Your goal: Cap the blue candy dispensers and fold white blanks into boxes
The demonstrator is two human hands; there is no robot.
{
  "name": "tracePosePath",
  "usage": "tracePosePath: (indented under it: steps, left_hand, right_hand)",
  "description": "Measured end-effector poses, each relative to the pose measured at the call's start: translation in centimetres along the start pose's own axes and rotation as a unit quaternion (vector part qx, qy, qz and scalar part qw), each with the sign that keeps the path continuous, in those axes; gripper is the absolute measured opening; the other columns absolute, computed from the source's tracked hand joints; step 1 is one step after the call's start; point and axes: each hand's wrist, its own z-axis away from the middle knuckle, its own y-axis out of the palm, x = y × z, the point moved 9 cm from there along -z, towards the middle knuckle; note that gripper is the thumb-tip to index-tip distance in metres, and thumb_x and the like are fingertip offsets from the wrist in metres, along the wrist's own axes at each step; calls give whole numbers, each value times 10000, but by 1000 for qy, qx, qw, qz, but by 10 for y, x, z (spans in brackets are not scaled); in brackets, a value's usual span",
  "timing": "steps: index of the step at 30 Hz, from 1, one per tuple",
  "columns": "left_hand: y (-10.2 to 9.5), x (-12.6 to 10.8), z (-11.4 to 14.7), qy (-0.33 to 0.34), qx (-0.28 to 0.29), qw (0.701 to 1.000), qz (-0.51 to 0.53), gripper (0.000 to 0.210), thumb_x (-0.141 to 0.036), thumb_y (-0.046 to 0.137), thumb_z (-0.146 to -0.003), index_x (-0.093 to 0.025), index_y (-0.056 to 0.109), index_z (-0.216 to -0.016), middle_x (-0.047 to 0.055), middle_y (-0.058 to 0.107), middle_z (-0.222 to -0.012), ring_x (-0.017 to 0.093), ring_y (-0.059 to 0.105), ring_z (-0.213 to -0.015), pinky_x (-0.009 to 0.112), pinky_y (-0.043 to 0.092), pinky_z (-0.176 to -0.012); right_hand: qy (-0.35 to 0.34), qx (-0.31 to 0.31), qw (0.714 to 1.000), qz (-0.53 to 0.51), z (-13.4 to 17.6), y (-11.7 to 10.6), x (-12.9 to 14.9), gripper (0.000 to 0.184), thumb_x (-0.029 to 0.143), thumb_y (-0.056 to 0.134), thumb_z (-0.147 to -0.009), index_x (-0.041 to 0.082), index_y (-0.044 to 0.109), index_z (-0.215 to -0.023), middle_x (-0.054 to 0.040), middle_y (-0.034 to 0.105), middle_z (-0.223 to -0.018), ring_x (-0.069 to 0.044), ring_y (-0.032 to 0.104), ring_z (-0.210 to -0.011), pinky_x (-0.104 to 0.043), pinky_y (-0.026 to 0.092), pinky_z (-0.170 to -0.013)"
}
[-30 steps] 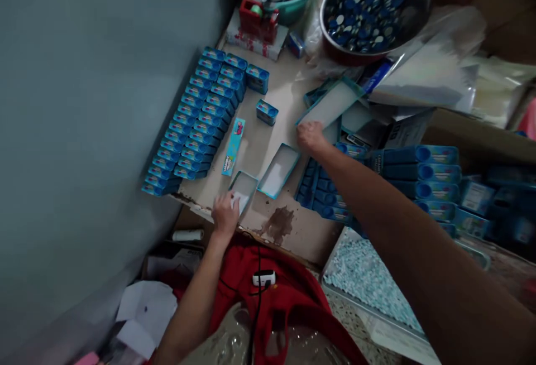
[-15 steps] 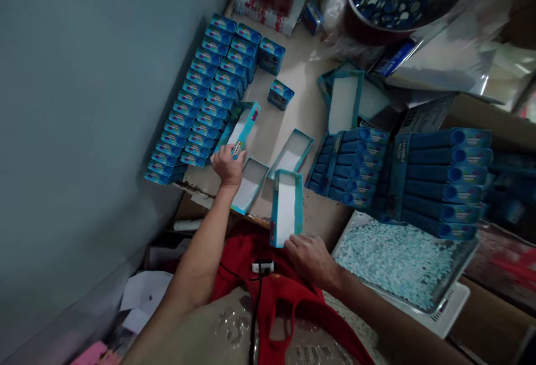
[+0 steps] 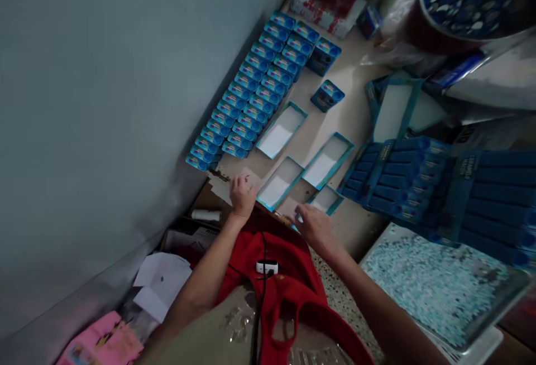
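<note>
My left hand (image 3: 243,195) hovers by the table's front edge with its fingers loosely bent and apart, and nothing shows in it. Just right of it lies a shallow open cardboard tray (image 3: 280,183), white inside with blue rims. My right hand (image 3: 312,224) is closed over the near end of another such tray (image 3: 330,198), hiding much of it; a pale blue bit shows at the fingertips. Two more trays lie beyond, one by the wall-side rows (image 3: 282,130) and one at the middle (image 3: 329,160).
Rows of small blue boxes (image 3: 251,83) stand along the wall, with a lone box (image 3: 328,95) beside them. Stacked blue packs (image 3: 402,172) are at right, above a clear bin of pale blue pieces (image 3: 435,281). A metal pot (image 3: 425,16) stands at the back right.
My left hand has let go of its tray, which lies by the rows, and drawn back toward me. The right hand's tray has been lowered onto the table. The view has shifted left.
</note>
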Motion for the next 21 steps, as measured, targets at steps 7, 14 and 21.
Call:
tracePosePath:
  steps: [7, 14, 21]
  left_hand:
    - [-65, 13, -92, 99, -58, 993, 26, 373, -306, 493, -1051, -249, 650, -1385, 136, 622, -1497, 310, 513, -1426, 539, 319, -1260]
    - [-56, -12, -147, 214, 61, 975, 14, 372, -247, 483, -1031, -264, 680, -1345, 81, 612, -1540, 308, 312, -1604, 697, -40, -1307]
    - [-64, 1, -146, 232, 50, 971, 26, 334, -230, 479, -1009, -217, 739, -1218, 97, 664, -1473, 307, 327, -1597, 697, -26, -1309]
  right_hand:
    - [-136, -249, 959, -24, -121, -103, 120, 783, 516, 616, -989, 108, 384, -1616, -238, 372, -1680, -354, 345, -1564, -519, 344, -1234]
    - [-124, -229, 964, 42, -186, -83, 169, 793, 422, 490, -1039, 17, 232, -1670, -269, 151, -1751, -392, 92, -1647, -668, 46, -1297]
    - [-70, -220, 972, 50, -183, -84, 182, 656, 251, 352, -1057, 57, 265, -1677, -259, 267, -1713, -386, 199, -1613, -609, 126, -1294]
